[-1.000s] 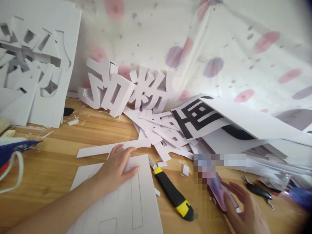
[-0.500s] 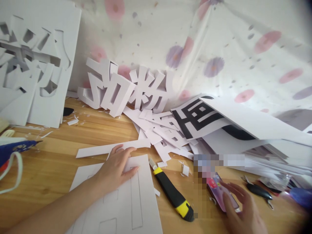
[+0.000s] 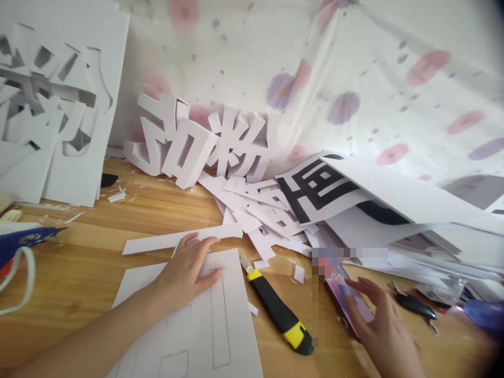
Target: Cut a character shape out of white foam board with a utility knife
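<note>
My left hand (image 3: 192,270) rests with spread fingers on a white foam board (image 3: 205,331) that carries pencilled rectangles. Its fingertips reach a loose white strip (image 3: 151,244) lying along the board's far edge. At the right, my right hand (image 3: 388,323) is over a smartphone (image 3: 334,296) with a lit pinkish screen. The fingers are apart, and one appears to touch the glass; part of the phone is pixelated. Between the hands lies a black and yellow utility knife (image 3: 277,310), its blade pointing away from me.
White 3D characters (image 3: 189,152) stand against a flowered curtain (image 3: 252,58). Cut-out boards (image 3: 86,178) lean at the left above a blue glue gun (image 3: 23,244). Flat cut pieces (image 3: 252,207), printed sheets (image 3: 338,205) and a black key fob (image 3: 415,304) lie on the wooden table.
My right hand has shifted slightly up and left over the phone, with its fingers now across the screen. The screen's picture has changed. My left hand stays put.
</note>
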The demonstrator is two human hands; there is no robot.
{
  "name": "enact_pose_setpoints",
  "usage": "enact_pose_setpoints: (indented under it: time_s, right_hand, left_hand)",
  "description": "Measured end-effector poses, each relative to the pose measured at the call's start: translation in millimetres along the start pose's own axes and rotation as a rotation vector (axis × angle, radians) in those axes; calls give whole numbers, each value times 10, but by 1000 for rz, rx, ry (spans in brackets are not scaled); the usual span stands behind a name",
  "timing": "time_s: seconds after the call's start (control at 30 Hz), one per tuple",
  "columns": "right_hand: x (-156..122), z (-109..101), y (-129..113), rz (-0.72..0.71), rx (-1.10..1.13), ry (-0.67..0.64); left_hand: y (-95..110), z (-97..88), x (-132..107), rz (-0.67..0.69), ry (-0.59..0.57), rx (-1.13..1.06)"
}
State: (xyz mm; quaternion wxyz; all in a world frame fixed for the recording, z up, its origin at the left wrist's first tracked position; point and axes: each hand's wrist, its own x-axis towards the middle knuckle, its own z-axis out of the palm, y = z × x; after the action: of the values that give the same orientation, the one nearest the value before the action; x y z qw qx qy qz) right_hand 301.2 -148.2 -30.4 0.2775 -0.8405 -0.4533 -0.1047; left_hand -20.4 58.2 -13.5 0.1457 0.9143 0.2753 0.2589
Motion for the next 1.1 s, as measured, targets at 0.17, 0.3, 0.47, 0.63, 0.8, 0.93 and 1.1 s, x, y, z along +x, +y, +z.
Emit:
enact_pose_setpoints:
  time_s: [0.17, 0.3, 0.47, 0.63, 0.8, 0.93, 1.1]
  right_hand:
    - [70, 155, 32, -61, -70, -9]
    - [48, 200, 85, -38, -71, -27]
    - [34, 134, -39, -46, -23, 68]
    - [26, 123, -305, -46, 115, 43]
    - [2, 138, -702, -99, 235, -141]
    - [-31, 107, -1130, -57, 495, -362]
    - [-75, 167, -1660, -11, 993, -680]
  left_hand:
    - [-5, -3, 0, 1, -13, 10]
    - [-8, 2, -2, 3, -11, 1]
    - [-1, 1, -4, 1, 11, 25]
    - [0, -43, 26, 9, 26, -3]
    - [13, -92, 57, 36, 51, -34]
    - [48, -123, 51, 62, 100, -62]
    - [78, -169, 44, 67, 124, -47]
